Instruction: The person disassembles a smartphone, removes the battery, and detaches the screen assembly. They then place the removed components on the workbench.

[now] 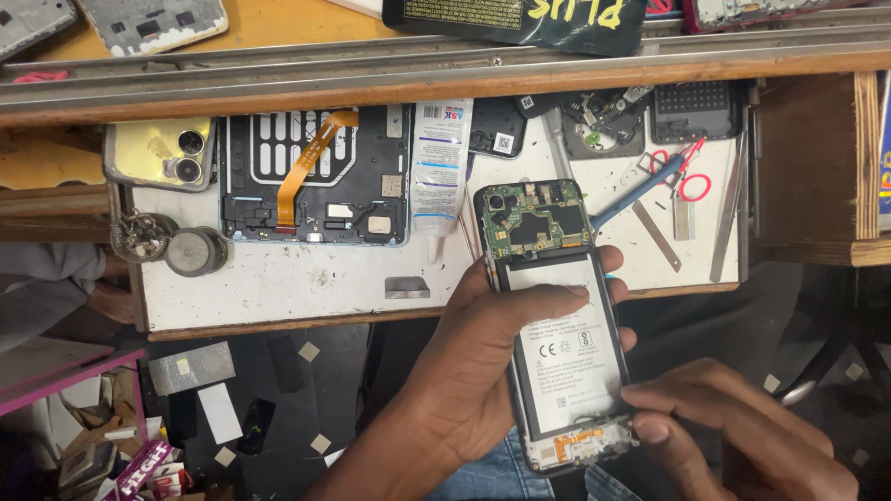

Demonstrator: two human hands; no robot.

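White, scuffed worktop [306,278] is lying beyond the hands. Nearest, an opened smartphone [557,325] with its battery [566,357] seated inside is being clasped by the left hand [483,371], while its lower edge is being pinched by the right hand [733,431]. Farther off, a glue tube [438,172] and a disassembled phone frame [316,176] are resting.

white battery [568,357] with grey print was seen in opened phone [557,325], green circuit board [538,220] above; orange ribbon cable [306,162] on black frame [316,176]; yellow phone back [160,153]; white worktop [306,278].
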